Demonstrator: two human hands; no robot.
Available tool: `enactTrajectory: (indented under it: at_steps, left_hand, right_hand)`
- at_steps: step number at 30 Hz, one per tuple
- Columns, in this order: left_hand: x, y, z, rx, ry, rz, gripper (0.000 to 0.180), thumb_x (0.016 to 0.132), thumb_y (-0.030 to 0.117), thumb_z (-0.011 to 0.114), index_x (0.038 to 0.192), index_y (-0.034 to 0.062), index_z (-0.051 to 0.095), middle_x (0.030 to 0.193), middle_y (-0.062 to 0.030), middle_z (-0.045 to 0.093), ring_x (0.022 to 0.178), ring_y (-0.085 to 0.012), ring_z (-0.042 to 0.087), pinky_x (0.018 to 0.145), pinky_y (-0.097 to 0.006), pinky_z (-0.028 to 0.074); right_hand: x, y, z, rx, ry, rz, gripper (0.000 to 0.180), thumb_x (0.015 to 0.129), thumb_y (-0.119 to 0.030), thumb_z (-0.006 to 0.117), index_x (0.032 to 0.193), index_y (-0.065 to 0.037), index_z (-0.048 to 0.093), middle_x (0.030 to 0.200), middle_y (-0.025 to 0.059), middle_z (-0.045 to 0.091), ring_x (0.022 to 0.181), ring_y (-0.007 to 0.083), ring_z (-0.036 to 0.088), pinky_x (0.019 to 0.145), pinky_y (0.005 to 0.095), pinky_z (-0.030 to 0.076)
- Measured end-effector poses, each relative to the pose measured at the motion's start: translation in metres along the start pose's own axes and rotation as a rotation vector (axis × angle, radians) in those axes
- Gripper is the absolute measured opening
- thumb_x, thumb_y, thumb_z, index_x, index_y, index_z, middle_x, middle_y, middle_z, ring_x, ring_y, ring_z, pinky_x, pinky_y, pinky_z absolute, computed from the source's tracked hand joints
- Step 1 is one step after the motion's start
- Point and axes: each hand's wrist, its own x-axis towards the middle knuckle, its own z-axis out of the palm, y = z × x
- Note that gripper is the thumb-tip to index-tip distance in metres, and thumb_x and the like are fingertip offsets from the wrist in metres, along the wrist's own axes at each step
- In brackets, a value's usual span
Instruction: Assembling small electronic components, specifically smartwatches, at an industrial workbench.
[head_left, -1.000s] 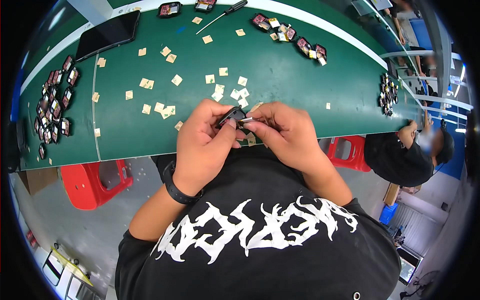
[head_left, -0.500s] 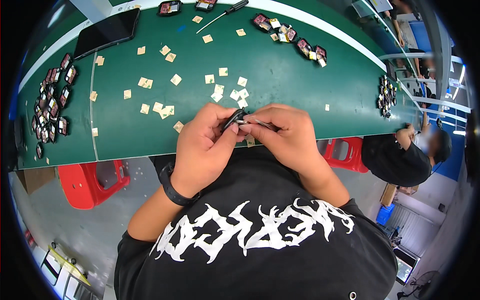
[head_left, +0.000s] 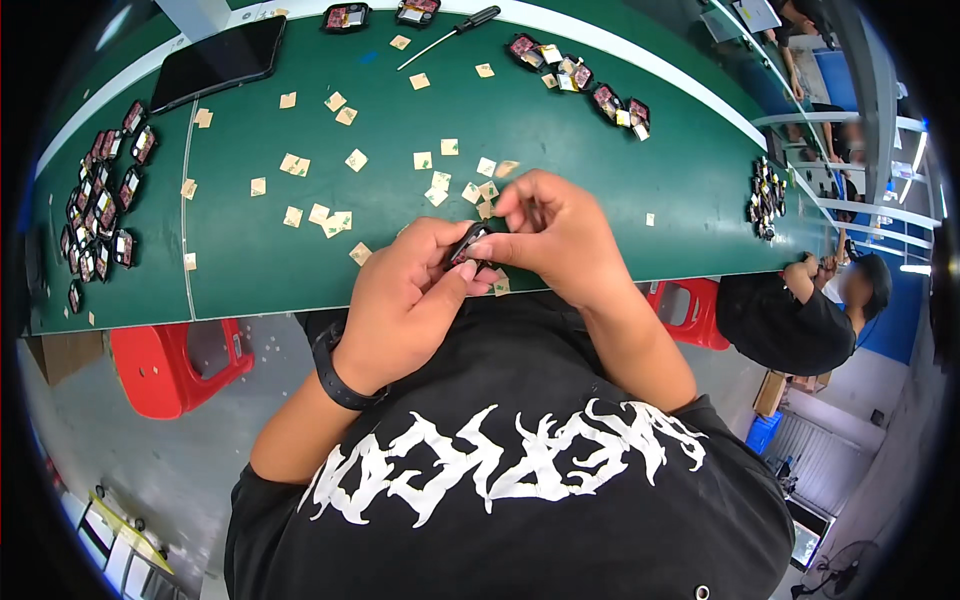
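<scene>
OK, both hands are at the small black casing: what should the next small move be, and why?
Probably a light press of the right hand's thumb onto the small black casing: that thumb's tip is at the casing, its index finger stands clear of it, and the left hand pinches it between thumb and fingers.

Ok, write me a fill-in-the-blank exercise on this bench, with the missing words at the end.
1. The left hand grips a small device whose casing is coloured ____.
2. The wristband is worn on the person's ____ wrist.
3. Small pale squares lie scattered on the tabletop, which is coloured ____.
4. The tool with a long thin shaft near the far edge is a ____.

Missing words: black; left; green; screwdriver
</scene>
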Motion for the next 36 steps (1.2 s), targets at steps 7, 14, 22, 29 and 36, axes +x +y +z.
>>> enactTrajectory:
  at_steps: [7, 14, 22, 29, 36]
  left_hand:
    - [0.002, 0.002, -0.001, -0.047, 0.004, -0.022, 0.024, 0.105, 0.001, 0.05, 0.128, -0.0054, 0.052, 0.112, -0.0101, 0.067, 0.096, -0.0125, 0.07, 0.086, -0.029, 0.059]
    - [-0.002, 0.008, -0.001, 0.008, 0.067, -0.028, 0.03, 0.103, 0.002, 0.056, 0.132, -0.0036, 0.052, 0.1, -0.0057, 0.064, 0.082, -0.0087, 0.066, 0.071, -0.024, 0.056]
    - [-0.012, 0.001, 0.005, -0.039, 0.092, -0.002, 0.027, 0.104, 0.002, 0.056, 0.13, 0.0006, 0.049, 0.099, -0.0082, 0.063, 0.072, -0.0079, 0.062, 0.058, -0.023, 0.05]
    - [-0.024, 0.009, -0.008, 0.174, 0.117, 0.038, 0.019, 0.101, 0.001, 0.057, 0.12, 0.0005, 0.052, 0.086, -0.0044, 0.062, 0.066, -0.0072, 0.059, 0.058, -0.026, 0.049]
    - [-0.04, 0.05, -0.053, 0.612, 0.481, 0.195, 0.02, 0.105, 0.011, 0.056, 0.121, 0.0012, 0.061, 0.09, -0.0064, 0.068, 0.073, -0.0121, 0.066, 0.064, -0.028, 0.053]
  right_hand:
    - [0.006, -0.012, -0.006, -0.068, -0.164, 0.115, 0.02, 0.085, -0.006, 0.084, 0.081, -0.001, 0.066, 0.073, -0.0015, 0.063, 0.067, 0.0034, 0.054, 0.057, 0.0214, 0.043]
    - [-0.002, -0.025, 0.008, 0.066, -0.173, 0.234, 0.021, 0.092, -0.013, 0.08, 0.082, -0.002, 0.065, 0.077, -0.0011, 0.065, 0.069, 0.0033, 0.055, 0.06, 0.0214, 0.043]
    - [-0.021, -0.013, 0.016, 0.242, -0.107, 0.129, 0.018, 0.096, -0.016, 0.075, 0.089, -0.006, 0.062, 0.079, -0.0016, 0.064, 0.066, 0.0041, 0.052, 0.057, 0.0203, 0.04]
    - [-0.021, -0.009, 0.024, 0.236, -0.227, 0.175, 0.016, 0.099, -0.016, 0.071, 0.093, -0.006, 0.06, 0.077, -0.0043, 0.059, 0.061, 0.0006, 0.044, 0.05, 0.0192, 0.031]
    - [-0.013, -0.014, 0.013, 0.058, -0.234, 0.137, 0.016, 0.101, -0.02, 0.067, 0.097, -0.004, 0.065, 0.079, -0.005, 0.061, 0.063, 0.0009, 0.045, 0.055, 0.0204, 0.034]
